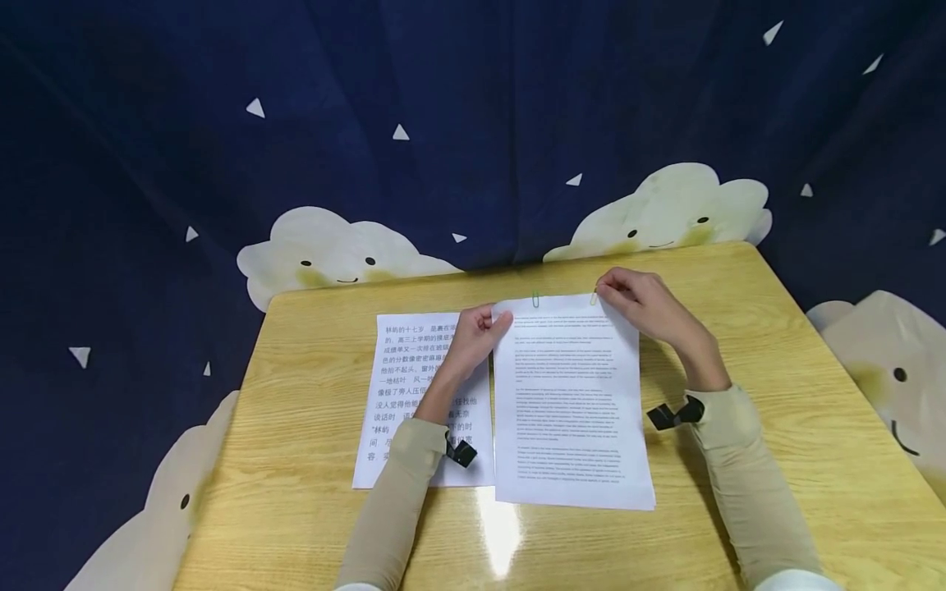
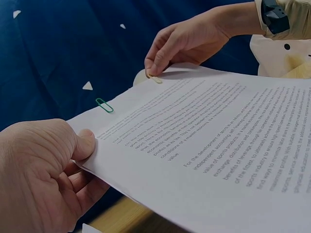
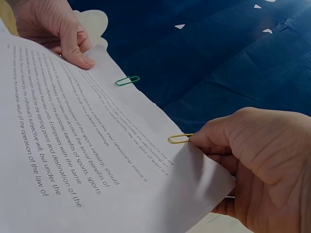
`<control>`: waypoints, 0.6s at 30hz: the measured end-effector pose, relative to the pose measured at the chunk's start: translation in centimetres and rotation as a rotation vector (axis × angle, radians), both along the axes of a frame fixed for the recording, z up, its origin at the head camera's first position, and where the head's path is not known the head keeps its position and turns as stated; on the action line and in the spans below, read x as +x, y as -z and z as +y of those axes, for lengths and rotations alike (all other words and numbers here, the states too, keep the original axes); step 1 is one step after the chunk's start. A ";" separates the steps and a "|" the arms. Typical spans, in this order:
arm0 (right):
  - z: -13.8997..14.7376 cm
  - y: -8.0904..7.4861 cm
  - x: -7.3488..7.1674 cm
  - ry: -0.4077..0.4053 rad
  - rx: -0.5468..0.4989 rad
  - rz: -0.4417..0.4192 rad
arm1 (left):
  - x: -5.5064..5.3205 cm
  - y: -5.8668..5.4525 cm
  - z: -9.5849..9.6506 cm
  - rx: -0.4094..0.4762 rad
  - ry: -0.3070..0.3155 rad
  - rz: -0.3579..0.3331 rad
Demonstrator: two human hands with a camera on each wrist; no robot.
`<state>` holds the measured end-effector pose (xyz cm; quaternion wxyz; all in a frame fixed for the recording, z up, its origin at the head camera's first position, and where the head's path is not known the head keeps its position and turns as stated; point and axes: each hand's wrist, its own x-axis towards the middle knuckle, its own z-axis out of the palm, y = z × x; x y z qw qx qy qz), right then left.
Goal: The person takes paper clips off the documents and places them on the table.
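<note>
A stack of printed paper sheets (image 1: 569, 410) is held up at its top edge between both hands. My left hand (image 1: 476, 336) grips its upper left corner, thumb on top and fingers beneath. At the top right edge, my right hand (image 1: 650, 308) pinches the end of a yellow paper clip (image 3: 180, 139), which sits partly over the paper's edge. Some of that hand's fingers are behind the sheets. A green paper clip (image 2: 104, 105) is fixed on the same edge, between the two hands and touched by neither.
Another sheet with large Chinese print (image 1: 414, 394) lies on the wooden table (image 1: 296, 460) to the left, partly under my left forearm. A dark blue curtain (image 1: 473, 123) with white triangles and smiling clouds hangs behind the table. Both wrists carry small black devices.
</note>
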<state>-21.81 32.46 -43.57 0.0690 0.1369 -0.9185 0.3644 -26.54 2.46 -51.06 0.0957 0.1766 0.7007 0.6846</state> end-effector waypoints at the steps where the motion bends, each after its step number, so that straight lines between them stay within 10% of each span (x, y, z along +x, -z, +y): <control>1: 0.0 0.0 0.0 -0.002 0.003 0.004 | 0.0 0.0 0.0 0.001 0.000 0.000; 18: 0.0 -0.2 0.1 -0.017 0.026 0.016 | 0.1 0.0 0.1 -0.007 0.037 0.005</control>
